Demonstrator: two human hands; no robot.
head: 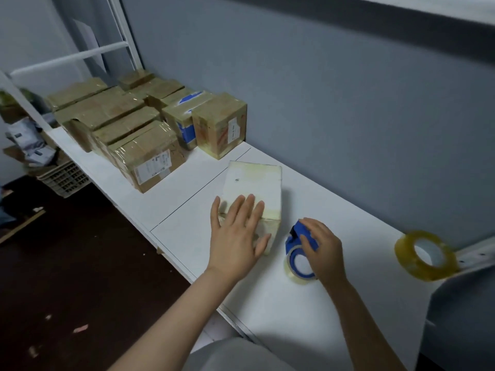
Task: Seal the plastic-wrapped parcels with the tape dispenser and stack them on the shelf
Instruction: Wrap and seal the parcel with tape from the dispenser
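Observation:
A white plastic-wrapped parcel [254, 188] lies on the white shelf board [267, 295] in the middle of the view. My left hand [237, 234] rests flat on its near end, fingers spread. Just to its right stands a blue tape dispenser [298, 254] loaded with clear tape, and my right hand [322, 247] grips it from above. The dispenser's front edge is close to the parcel's near right corner; whether they touch is unclear.
Several brown taped parcels [144, 129] are packed together at the far left of the shelf. A spare roll of clear tape [426, 254] hangs at the right. A grey wall [348, 103] backs the shelf. A crate [63, 176] and clutter sit on the dark floor at left.

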